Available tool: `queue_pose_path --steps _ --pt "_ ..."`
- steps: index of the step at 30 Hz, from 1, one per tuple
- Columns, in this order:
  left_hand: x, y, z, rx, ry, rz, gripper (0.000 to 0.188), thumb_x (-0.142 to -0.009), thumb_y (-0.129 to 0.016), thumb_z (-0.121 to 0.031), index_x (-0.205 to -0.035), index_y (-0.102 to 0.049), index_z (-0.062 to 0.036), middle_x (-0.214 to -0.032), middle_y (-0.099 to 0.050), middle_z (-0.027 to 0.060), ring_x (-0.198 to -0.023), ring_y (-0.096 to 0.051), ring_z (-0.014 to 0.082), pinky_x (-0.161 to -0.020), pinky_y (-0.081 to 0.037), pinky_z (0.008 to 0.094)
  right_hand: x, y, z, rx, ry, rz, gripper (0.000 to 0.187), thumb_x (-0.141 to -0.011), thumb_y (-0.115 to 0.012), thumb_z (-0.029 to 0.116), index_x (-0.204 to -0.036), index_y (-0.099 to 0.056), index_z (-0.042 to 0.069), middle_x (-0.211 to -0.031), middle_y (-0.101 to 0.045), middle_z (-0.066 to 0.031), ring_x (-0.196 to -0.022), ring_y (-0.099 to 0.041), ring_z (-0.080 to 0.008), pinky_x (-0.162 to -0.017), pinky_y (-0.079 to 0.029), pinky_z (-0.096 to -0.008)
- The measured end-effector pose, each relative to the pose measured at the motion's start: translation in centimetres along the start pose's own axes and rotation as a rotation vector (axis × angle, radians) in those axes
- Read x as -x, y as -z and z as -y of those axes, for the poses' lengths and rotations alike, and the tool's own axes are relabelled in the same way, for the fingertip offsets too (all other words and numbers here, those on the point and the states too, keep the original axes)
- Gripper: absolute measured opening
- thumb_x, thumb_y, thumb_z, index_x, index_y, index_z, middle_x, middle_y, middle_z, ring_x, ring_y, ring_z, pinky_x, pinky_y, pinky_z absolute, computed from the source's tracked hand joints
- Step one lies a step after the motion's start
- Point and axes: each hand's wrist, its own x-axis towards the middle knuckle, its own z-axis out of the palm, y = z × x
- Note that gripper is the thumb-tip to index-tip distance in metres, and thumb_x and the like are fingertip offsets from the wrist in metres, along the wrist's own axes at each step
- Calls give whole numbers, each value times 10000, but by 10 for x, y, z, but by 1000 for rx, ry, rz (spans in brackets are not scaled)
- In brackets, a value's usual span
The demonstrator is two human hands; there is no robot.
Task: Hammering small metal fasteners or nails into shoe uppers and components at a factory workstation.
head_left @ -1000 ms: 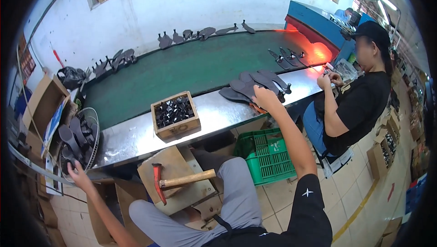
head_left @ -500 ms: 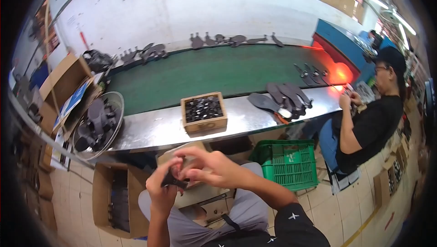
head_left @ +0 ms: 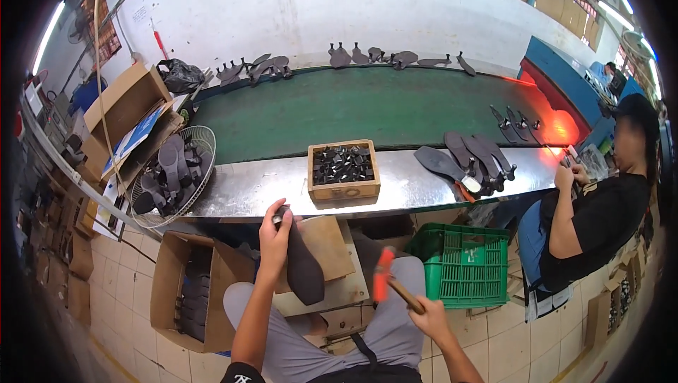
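Dark grey and matte, a shoe sole (head_left: 305, 273) lies over a wooden board (head_left: 337, 242) by the person's knees, its broad end pointing back toward the body. The left hand (head_left: 274, 238) has its grip clamped round the narrow heel end; whether the sole's underside touches the board is hard to tell from above. It looks light and fairly stiff, with perhaps some give at the broad end, and not fragile; the heel end seems the sound place to hold it.

The right hand (head_left: 432, 319) wraps its grip round the wooden handle of a hammer (head_left: 404, 292), whose red head, probably the heavy part, is beside the sole and apart from it.

Farther out, a metal desk (head_left: 247, 189) carries a wooden box (head_left: 344, 191) of small black pieces. A wire basket (head_left: 189, 203) of soles stands to the left, a green crate (head_left: 466, 270) to the right.
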Motion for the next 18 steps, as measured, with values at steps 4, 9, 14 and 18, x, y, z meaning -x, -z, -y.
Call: queue_pose_path --steps 4,9,14,18 --pt "-34 -22 13 -667 -604 -246 498 -893 -711 -237 -1304 -551 -6 -1098 -654 180 -1164 -587 315 -1015 -449 420 33 12 15 -203 112 -57 167 -861 -681 105 -999 -637 22 -598 -549 -84 -508 -587 -205 -502 -444 -347" --pt "-110 -53 -11 -952 -539 118 286 -809 -758 -203 -1023 -698 -22 -992 -672 147 -1017 -619 324 -911 -496 436 19 16 49 -1106 -146 -131 136 -984 -542 76 -1045 -603 -28 -562 -434 21 -423 -375 -58 -423 -334 -240" --pt "-156 -66 -2 -1376 -504 303 174 -751 -759 -175 -836 -717 -29 -898 -671 157 -932 -646 341 -796 -541 462 -6 18 62 -884 -249 -119 137 -947 -535 32 -976 -624 -68 -539 -428 14 -403 -376 -64 -392 -340 -237" --pt "-156 -73 0 -1292 -442 325 179 -765 -702 -172 -786 -694 7 -886 -672 170 -914 -648 344 -786 -556 473 -13 12 73 -992 -209 -29 137 -944 -543 39 -979 -642 -50 -545 -430 25 -423 -403 -58 -404 -344 -235"
